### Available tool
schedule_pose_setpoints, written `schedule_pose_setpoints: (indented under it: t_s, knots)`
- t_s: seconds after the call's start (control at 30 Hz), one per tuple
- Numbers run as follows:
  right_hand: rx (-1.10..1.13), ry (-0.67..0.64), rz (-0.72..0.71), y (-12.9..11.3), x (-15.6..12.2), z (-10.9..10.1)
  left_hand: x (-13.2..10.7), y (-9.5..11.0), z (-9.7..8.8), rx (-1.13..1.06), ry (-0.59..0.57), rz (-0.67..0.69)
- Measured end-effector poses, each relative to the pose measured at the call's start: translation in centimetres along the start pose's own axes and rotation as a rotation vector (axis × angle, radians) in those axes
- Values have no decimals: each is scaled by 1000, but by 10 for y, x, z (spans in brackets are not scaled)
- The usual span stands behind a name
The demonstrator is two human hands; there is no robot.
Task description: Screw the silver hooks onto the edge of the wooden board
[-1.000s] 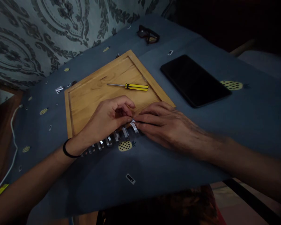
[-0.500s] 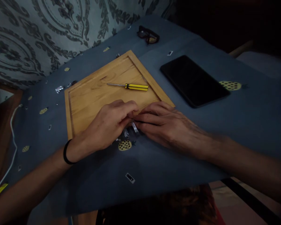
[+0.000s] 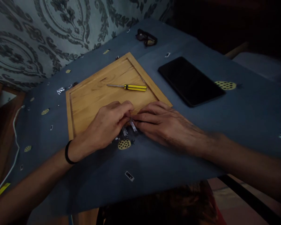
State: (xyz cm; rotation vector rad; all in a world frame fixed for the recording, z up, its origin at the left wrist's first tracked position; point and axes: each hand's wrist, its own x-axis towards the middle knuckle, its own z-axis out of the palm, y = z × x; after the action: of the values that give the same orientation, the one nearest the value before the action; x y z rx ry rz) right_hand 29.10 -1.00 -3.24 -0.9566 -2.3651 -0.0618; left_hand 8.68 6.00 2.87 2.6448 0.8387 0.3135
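Note:
My left hand (image 3: 105,125), a black band round its wrist, has thumb and forefinger pinched together over the near edge of a wooden board (image 3: 91,103). Facing it, my right hand (image 3: 164,123) has its fingers pressed together, their tips almost touching the left ones. A small shiny metal piece (image 3: 133,127) like a narrow band shows between the two sets of fingertips; its upper end is hidden by them. Just left of it, a second metal piece (image 3: 125,132) lies partly under my left hand. On the board rests a yellow and black screwdriver (image 3: 135,87).
A black tablet (image 3: 190,81) lies right of the board, with dark glasses (image 3: 146,37) farther back. Small silvery bits (image 3: 61,90) lie left of the board. A white cable (image 3: 15,131) runs down the table's left side. Patterned fabric (image 3: 61,28) hangs behind.
The view has shifted slightly. My hands stay together at the board's near edge, with the left fingertips a little farther from the right knuckles and more of the metal piece's top showing.

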Motion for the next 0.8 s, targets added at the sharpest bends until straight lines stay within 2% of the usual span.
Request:
schedule_pose_setpoints:
  t_s: [0.3,0.5,0.8]
  knots:
    - [-2,70,-22,0,1,2,0,-3,-2,-128,55,-29]
    - [8,48,-16,1,1,3,-1,-9,0,-192,91,-77]
    - [-3,76,-26,1,1,4,2,-5,-1,-315,2,-145]
